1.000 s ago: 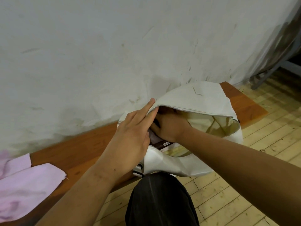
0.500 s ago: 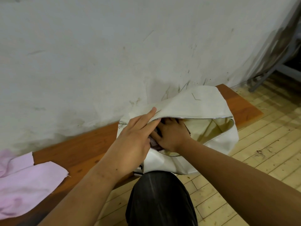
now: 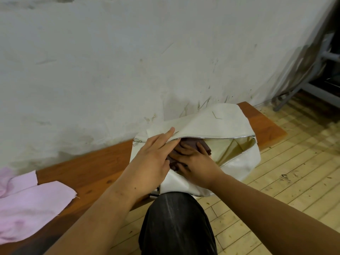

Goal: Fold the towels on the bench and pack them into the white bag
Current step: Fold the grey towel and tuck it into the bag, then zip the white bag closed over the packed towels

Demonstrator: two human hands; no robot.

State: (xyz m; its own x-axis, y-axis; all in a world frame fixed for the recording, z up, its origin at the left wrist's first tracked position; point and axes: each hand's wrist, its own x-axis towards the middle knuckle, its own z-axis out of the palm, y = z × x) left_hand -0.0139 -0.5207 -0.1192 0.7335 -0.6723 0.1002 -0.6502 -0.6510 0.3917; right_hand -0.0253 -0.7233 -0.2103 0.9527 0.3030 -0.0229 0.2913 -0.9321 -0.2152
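Dim, flat indoor light, no glare. Soft shadow on wall [image 3: 128, 70] just behind right grip [image 3: 195, 162], dark murk far right of it. Wide-angle bend at edges. Slightly soft overall.

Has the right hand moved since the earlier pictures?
Yes: the right hand drew back toward the bench's near edge, out from under the white bag's flap, and rests on the dark towel.

Left forearm [image 3: 103, 208] from 7 o'clock, left hand [image 3: 152, 159] palm down, fingers straight toward 1 o'clock, right forearm [image 3: 266, 208] from 4 o'clock, right hand [image 3: 195, 161] flat, fingers spread toward 10 o'clock, tips behind the left.
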